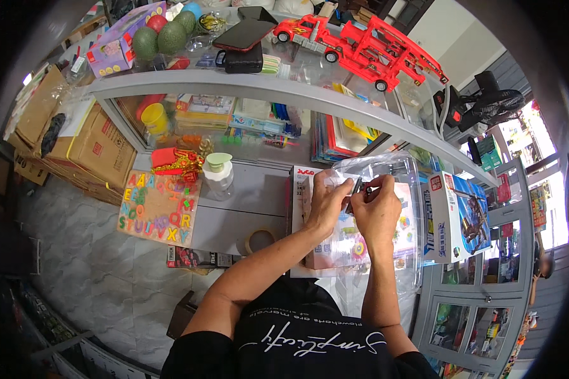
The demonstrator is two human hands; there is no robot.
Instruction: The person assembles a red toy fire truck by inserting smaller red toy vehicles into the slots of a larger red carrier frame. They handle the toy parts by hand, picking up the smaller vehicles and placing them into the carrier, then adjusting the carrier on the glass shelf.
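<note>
My left hand point(326, 203) and my right hand point(375, 210) meet over a flat pink picture box point(322, 252) on the counter. Between the fingertips of both is a small dark piece point(358, 186). Its kind cannot be made out, since the fingers cover much of it. Both hands are closed, thumbs and fingers pinching. A transparent plastic tray point(412, 218) lies around and under my right hand, on top of the box. Just to its right stands a blue and white toy box point(446, 218) with a model pictured on it.
Left on the counter are a pump bottle point(219, 180), an alphabet board point(153, 211) and a tape roll point(259, 241). A glass case with a grey metal frame point(284, 85) rises beyond; a red toy truck point(360, 50) stands on it. Cardboard boxes point(98, 151) are stacked far left.
</note>
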